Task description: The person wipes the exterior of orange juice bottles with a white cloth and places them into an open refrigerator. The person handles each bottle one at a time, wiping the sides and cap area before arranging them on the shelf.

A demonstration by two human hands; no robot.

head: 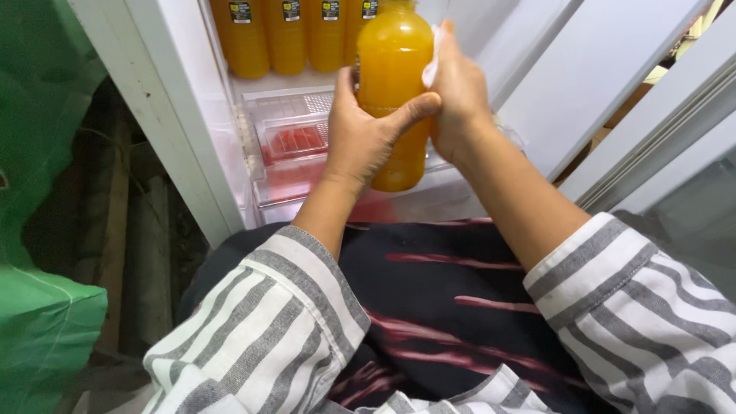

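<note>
Two hands grip one full orange juice bottle (392,84): left hand (364,138) wraps its smooth, likely heavy middle; right hand (458,96) presses a white cloth (431,65) against it.

Upper shelf: white refrigerator shelf (307,80) at the top centre of the frame, a flat pale ledge running left to right.
On the upper shelf: row of orange plastic juice bottles (285,34) with dark labels, standing upright side by side, touching or nearly so; their tops are cut off by the top edge.
Below it: clear plastic drawer (285,123) at centre left of the frame, directly under the shelf, with a ribbed transparent lid.
Inside the drawer: red contents (295,140), blurred through the plastic; their kind cannot be told.
Bottom ledge: white refrigerator base edge (429,208) at mid-frame, beneath the drawer.
</note>
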